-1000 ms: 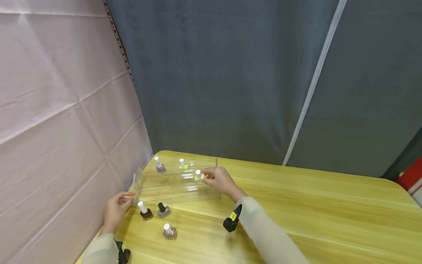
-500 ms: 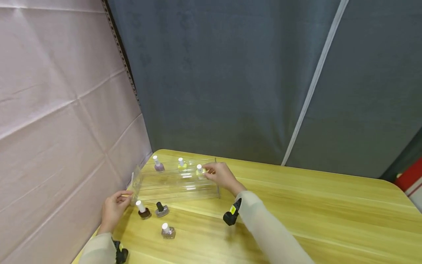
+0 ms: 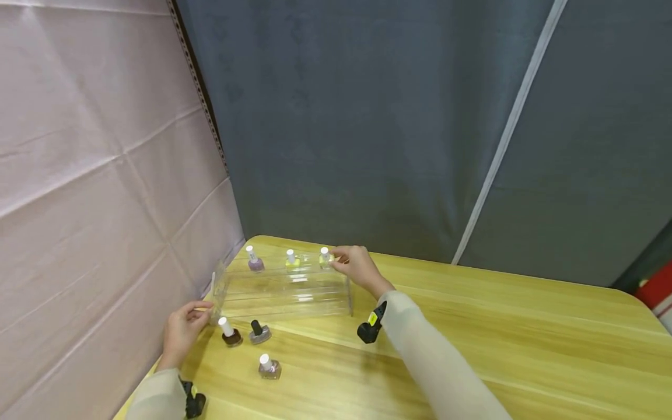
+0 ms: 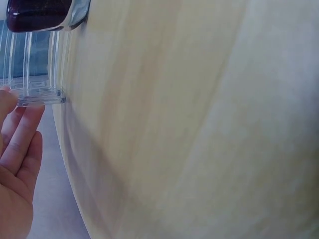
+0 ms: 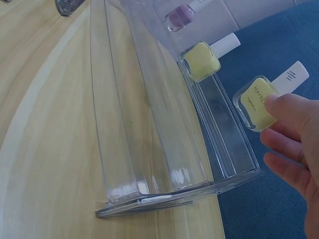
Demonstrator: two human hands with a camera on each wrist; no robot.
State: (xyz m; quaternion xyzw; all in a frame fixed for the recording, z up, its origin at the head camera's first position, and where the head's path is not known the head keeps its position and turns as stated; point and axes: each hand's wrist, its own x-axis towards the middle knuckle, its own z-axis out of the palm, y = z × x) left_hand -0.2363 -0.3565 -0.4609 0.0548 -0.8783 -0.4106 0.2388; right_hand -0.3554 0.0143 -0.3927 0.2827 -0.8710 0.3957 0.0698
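Note:
My right hand [image 3: 361, 269] pinches a yellow nail polish bottle [image 5: 255, 103] with a white cap, between thumb and fingers. It is held just above the top tier of a clear stepped display rack [image 5: 174, 195], near the right end. On that tier stand another yellow nail polish bottle [image 5: 200, 61] and a purple one [image 5: 180, 18]. At the rack's left end, my left hand [image 3: 181, 333] grips the clear edge with thumb and fingertips, as the left wrist view shows.
In front of the rack, on the wooden table [image 3: 472, 338], stand a dark nail polish bottle [image 3: 231, 337], a greyish black-capped one [image 3: 259, 332] and a brownish-pink one [image 3: 270, 368]. A pink cloth wall [image 3: 105, 204] borders the left side, a dark curtain [image 3: 341, 128] the back.
My right hand has lifted the yellow nail polish bottle up and back, from over the rack's middle to the top tier's height. The left hand has stayed at the rack's left end.

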